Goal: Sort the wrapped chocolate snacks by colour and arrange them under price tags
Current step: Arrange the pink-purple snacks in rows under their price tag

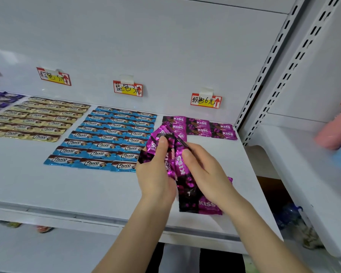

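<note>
Head view, read from the hands outward. Grips with the left hand [156, 174] a fanned bunch of shiny magenta-and-black foil packets marked KISS [174, 160]: thumb pressed on the front, fingers curled behind. Pinches with the right hand [203, 170] one packet of that bunch near its upper end, thumb and forefinger closed on the foil, seemingly to draw it out of the fan. Hovers with both hands just above the white metal shelf [87, 186], one on each side of the bunch. Cannot tell whether the lowest packet, under the right wrist, hangs from the grip or lies on the shelf.

Long axis of the held packets: pointing away, toward the back wall. Long axis of the placed magenta packets [202, 128]: crosswise, left to right. Calls, by that reckoning, for about a quarter turn before setting one down. Placed rows just beyond the fingertips and slightly to the right, under the red-and-yellow handwritten price tag [206, 100] taped to the wall. Three packets in the left column there, two in each of the others; hence a likely next gap in the middle column, nearer the right hand than the left.

Further left, just beside the left hand: a block of blue foil Choco packets [110, 138], then gold foil packets [37, 119], each under its own tag.
</note>
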